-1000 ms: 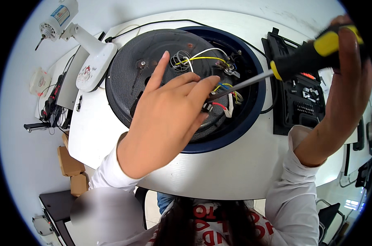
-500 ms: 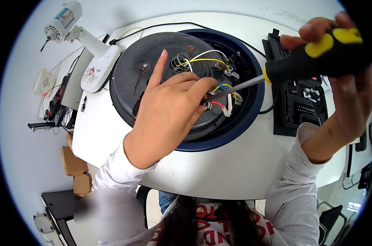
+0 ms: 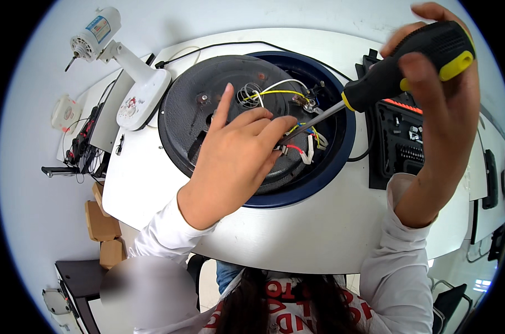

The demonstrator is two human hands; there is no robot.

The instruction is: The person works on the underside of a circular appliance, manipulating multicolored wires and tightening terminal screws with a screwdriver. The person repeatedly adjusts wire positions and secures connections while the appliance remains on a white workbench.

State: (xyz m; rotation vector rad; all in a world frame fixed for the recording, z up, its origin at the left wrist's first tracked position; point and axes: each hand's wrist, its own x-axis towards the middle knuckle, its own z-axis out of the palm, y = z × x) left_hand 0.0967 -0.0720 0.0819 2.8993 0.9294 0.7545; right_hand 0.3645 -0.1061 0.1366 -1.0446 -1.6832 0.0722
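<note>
My right hand (image 3: 450, 111) is wrapped round the black and yellow handle of a large screwdriver (image 3: 372, 86), raised at the upper right. Its metal shaft slants down to the left, and the tip is hidden by my left hand (image 3: 227, 147). That hand lies over a round black metal base plate (image 3: 183, 100), index finger stretched out, thumb and other fingers pinched where the shaft ends. What they pinch is hidden. Beside them a red wire (image 3: 295, 148) runs to a white sleeve. A yellow wire (image 3: 280, 92) and a coil spring (image 3: 246, 93) lie farther back.
A dark blue round housing (image 3: 348, 133) surrounds the plate on the white table (image 3: 319, 234). To the right sits an open black tool case (image 3: 383, 145) with bits and sockets. At the left stands a white fan motor on its base (image 3: 138, 100). A black cable (image 3: 230, 43) runs behind.
The fingers of my right hand have shifted round the screwdriver handle, and the handle has turned. My left hand keeps its place on the plate. The whole view has shifted slightly.
</note>
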